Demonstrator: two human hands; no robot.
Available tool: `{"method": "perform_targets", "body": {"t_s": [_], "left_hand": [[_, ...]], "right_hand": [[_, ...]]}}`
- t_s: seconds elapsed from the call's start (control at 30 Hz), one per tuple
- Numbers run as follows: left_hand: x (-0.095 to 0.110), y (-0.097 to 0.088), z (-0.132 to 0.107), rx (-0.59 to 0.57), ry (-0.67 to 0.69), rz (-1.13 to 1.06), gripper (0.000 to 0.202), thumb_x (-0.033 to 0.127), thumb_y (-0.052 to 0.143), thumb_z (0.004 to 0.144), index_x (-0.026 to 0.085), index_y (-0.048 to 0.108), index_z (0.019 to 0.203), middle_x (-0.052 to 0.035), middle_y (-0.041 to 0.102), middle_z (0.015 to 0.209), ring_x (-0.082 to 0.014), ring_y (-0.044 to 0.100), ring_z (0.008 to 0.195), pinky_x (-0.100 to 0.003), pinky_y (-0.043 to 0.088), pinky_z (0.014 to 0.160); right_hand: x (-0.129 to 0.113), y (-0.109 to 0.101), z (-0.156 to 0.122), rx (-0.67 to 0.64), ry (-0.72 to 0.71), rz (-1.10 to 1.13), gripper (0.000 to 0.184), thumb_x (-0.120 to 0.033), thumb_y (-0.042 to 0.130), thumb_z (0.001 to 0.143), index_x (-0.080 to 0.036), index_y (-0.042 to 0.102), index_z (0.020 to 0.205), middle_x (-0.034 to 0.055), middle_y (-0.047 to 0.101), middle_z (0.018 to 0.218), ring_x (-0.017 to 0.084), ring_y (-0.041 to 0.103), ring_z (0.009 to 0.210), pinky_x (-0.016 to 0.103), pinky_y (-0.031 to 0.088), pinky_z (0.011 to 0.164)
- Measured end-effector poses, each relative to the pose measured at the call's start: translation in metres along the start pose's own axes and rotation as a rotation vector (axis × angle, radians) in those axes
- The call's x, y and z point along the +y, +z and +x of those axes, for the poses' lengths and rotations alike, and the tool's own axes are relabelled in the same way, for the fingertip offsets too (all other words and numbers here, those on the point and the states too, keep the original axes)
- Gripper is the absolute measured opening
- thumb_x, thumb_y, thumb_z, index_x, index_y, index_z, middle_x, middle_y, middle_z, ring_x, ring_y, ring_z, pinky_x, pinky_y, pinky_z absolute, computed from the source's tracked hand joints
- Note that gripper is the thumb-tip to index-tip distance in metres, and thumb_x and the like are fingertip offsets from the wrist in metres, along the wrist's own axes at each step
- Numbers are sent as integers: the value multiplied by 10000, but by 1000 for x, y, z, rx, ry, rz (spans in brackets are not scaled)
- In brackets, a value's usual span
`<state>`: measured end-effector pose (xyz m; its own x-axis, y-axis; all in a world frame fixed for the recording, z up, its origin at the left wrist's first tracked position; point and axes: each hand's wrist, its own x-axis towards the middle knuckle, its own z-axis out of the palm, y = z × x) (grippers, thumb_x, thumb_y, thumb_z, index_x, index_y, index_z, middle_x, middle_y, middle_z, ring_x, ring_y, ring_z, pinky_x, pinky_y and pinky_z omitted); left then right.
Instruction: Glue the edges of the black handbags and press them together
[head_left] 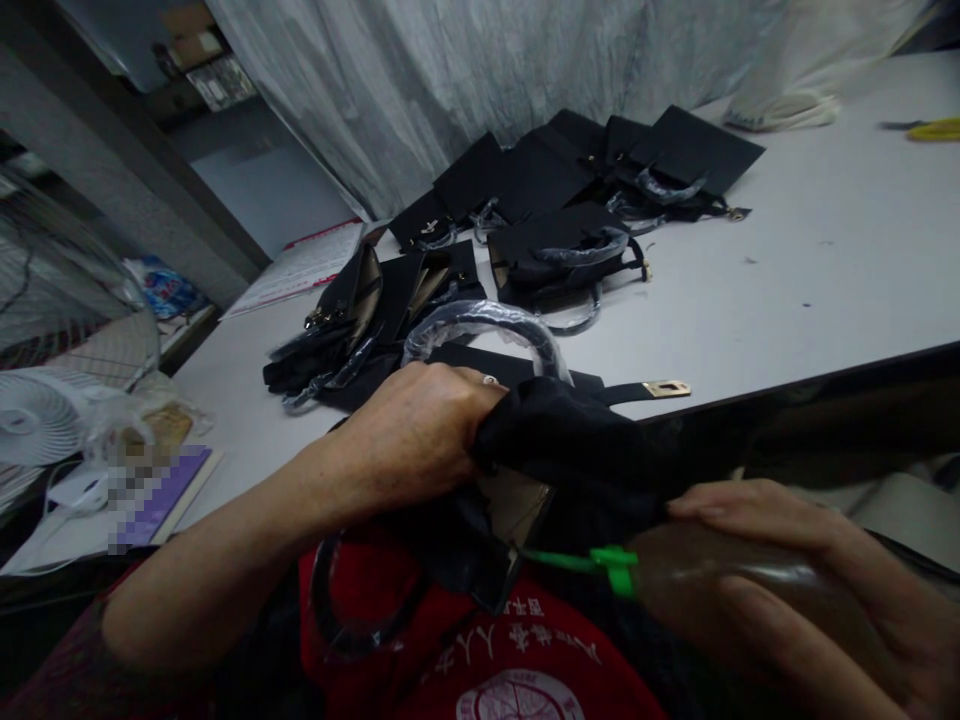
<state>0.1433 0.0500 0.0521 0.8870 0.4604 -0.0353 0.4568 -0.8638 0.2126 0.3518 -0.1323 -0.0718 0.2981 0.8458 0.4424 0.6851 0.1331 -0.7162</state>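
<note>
My left hand (409, 435) is closed around the top of a black handbag (570, 445) at the table's near edge. The bag has a plastic-wrapped handle (480, 325) and a strap ending in a gold clasp (666, 388). My right hand (795, 580) wraps around a brown, shiny bottle-like object (712, 590), with the thumb against the black bag. A green tie (604, 562) sticks out beside that object. Beige lining (517, 505) shows at the bag's opening.
Several more black handbags (562, 250) with wrapped handles lie in a row across the white table (810, 290). A grey curtain (465, 90) hangs behind. A white fan (37, 415) and papers sit at left, a yellow tool (934, 128) far right.
</note>
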Motion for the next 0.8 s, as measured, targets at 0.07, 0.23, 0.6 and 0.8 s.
{"method": "perform_targets", "body": {"t_s": [0.07, 0.23, 0.6, 0.8], "left_hand": [[0, 0, 0, 2, -12, 3, 173, 87, 581, 710, 195, 699, 778, -8, 692, 813, -116, 631, 708, -191, 442, 622], [-1, 3, 0, -14, -20, 5, 157, 105, 587, 717, 191, 699, 787, -9, 690, 810, -120, 634, 718, -196, 449, 634], [-1, 6, -2, 16, -22, 3, 138, 94, 582, 703, 182, 674, 755, -9, 678, 808, -113, 620, 700, -194, 446, 621], [1, 7, -2, 22, -37, -21, 108, 90, 580, 684, 164, 654, 709, -11, 653, 758, -98, 591, 642, -188, 426, 577]], "right_hand": [[-2, -2, -3, -1, 31, 21, 247, -375, 546, 844, -304, 611, 1072, 43, 635, 1141, 282, 627, 1025, 404, 532, 810], [4, -3, -4, -20, -27, 43, 274, -355, 568, 821, -309, 615, 1088, 61, 646, 1105, 294, 637, 982, 418, 550, 743], [5, -2, -8, -18, -149, 140, 327, -400, 575, 788, -348, 606, 1109, 68, 664, 1037, 329, 653, 928, 463, 565, 721], [1, -2, -12, -43, 16, 30, 349, -375, 617, 775, -327, 591, 1119, 70, 634, 1153, 329, 631, 1019, 481, 548, 837]]}}
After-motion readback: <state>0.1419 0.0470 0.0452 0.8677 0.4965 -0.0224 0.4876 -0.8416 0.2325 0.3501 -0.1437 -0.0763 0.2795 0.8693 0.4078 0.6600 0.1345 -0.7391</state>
